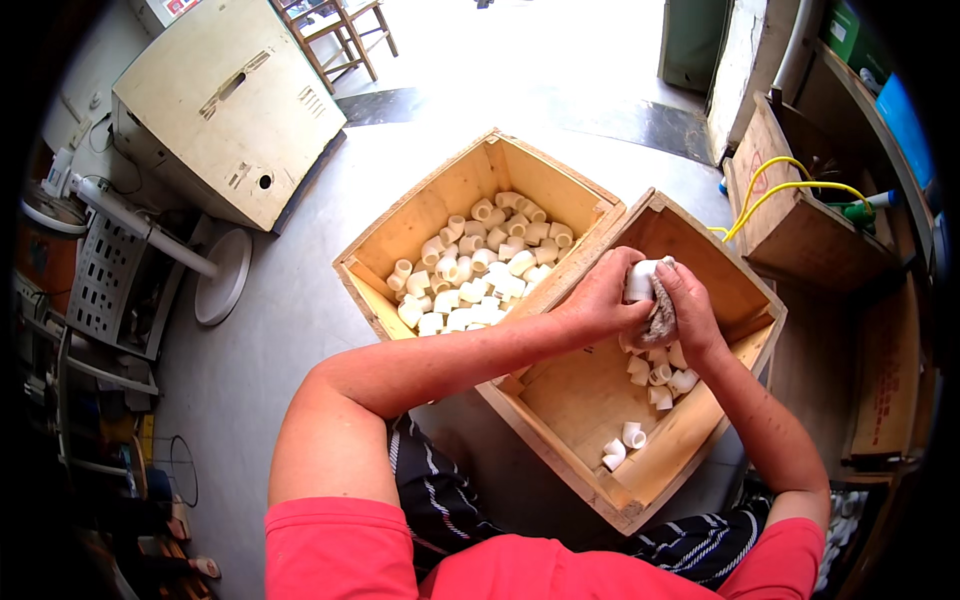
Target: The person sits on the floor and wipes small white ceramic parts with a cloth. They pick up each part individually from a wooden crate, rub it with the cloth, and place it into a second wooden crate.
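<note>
Over the right-hand wooden box (pixel 559 405), my left hand (pixel 606 294) grips a white plastic elbow pipe fitting (pixel 640 280). Pressed against that fitting is a greyish cloth (pixel 661 315), held by my right hand (pixel 688 304). Below my hands, several white elbow fittings (pixel 660 375) are heaped along the box's right side. Two more elbow fittings (pixel 624 444) lie near its front corner. The left-hand wooden box (pixel 420 217) adjoins it and holds a large pile of similar elbow fittings (pixel 487 259).
A pedestal fan's round white base (pixel 223 277) stands left, below a worn cream metal cabinet (pixel 229 105). At right, a wooden crate (pixel 806 202) carries a yellow hose (pixel 780 187) beside shelving. A wooden chair (pixel 330 34) stands at the back. A person's feet (pixel 191 540) show at lower left.
</note>
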Demonstrator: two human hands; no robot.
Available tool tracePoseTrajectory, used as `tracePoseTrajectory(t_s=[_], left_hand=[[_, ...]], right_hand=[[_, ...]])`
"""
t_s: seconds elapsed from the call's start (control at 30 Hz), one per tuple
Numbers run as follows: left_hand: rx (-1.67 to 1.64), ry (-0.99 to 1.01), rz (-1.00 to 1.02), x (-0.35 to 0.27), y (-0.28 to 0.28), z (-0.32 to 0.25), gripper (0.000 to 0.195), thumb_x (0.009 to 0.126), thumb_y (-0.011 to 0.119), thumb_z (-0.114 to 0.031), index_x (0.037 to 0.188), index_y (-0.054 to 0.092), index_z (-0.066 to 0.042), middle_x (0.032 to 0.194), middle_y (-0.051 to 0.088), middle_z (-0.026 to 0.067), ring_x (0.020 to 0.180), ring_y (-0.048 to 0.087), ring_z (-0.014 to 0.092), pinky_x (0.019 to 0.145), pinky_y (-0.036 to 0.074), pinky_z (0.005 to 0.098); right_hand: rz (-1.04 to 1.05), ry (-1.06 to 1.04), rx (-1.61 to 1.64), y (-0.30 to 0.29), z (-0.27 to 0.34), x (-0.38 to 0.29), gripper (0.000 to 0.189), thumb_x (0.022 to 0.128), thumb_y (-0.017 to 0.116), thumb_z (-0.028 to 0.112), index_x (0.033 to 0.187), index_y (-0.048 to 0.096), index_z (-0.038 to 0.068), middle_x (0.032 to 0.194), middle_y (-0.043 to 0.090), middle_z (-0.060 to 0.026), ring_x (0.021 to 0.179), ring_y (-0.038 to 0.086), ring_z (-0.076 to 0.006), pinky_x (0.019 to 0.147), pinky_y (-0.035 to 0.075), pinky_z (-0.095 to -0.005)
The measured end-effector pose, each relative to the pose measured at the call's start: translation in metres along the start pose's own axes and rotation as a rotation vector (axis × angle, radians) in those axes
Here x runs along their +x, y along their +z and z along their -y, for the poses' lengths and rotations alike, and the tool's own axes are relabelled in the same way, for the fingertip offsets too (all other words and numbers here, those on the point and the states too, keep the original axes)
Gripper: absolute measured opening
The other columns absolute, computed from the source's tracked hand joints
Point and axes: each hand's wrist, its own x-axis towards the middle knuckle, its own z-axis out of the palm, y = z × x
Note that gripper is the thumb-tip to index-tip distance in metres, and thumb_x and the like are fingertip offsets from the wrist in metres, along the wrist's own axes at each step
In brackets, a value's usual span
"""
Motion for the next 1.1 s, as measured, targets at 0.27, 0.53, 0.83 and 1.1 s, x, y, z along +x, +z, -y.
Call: tracePoseTrajectory(t_s=[0.27, 0.53, 0.83, 1.1], left_hand=[[0.331, 0.262, 0.081, 0.004, -0.02, -0.012, 0.046, 0.075, 0.07, -0.011, 0.115, 0.049, 0.0, 0.108, 0.05, 0.0173, 0.099, 0.055, 0.033, 0.086, 0.046, 0.0379], [0.251, 0.241, 0.028, 0.011, -0.022, -0.014, 0.039, 0.073, 0.075, -0.012, 0.105, 0.057, 0.001, 0.094, 0.058, 0.0148, 0.089, 0.059, 0.026, 0.076, 0.049, 0.0335], [-0.399, -0.208, 0.166, 0.012, -0.019, -0.009, 0.039, 0.087, 0.069, -0.028, 0.106, 0.053, 0.002, 0.086, 0.063, 0.0054, 0.073, 0.061, 0.009, 0.065, 0.051, 0.0236], [-0.736, -0.395, 0.382, 0.019, -0.026, 0.002, 0.049, 0.092, 0.056, -0.045, 0.105, 0.053, 0.002, 0.083, 0.063, 0.0098, 0.067, 0.064, 0.016, 0.063, 0.055, 0.0286]], right_hand=[[0.009, 0.084, 0.096, 0.002, 0.003, -0.004, 0.027, 0.097, 0.05, 0.034, 0.103, 0.055, 0.007, 0.091, 0.057, 0.0007, 0.081, 0.054, -0.0059, 0.074, 0.047, -0.0219], [0.012, -0.001, 0.008, 0.003, 0.005, -0.001, 0.027, 0.096, 0.052, 0.032, 0.103, 0.055, 0.006, 0.093, 0.057, -0.0001, 0.082, 0.053, -0.0054, 0.073, 0.047, -0.0214], [0.058, -0.083, -0.076, -0.002, 0.006, 0.0, 0.031, 0.097, 0.052, 0.033, 0.108, 0.055, 0.004, 0.095, 0.058, -0.0014, 0.084, 0.054, -0.0061, 0.076, 0.047, -0.0219], [0.045, -0.129, -0.123, -0.002, 0.013, -0.002, 0.031, 0.097, 0.052, 0.03, 0.111, 0.055, 0.003, 0.099, 0.059, -0.0025, 0.089, 0.054, -0.007, 0.08, 0.046, -0.0223]])
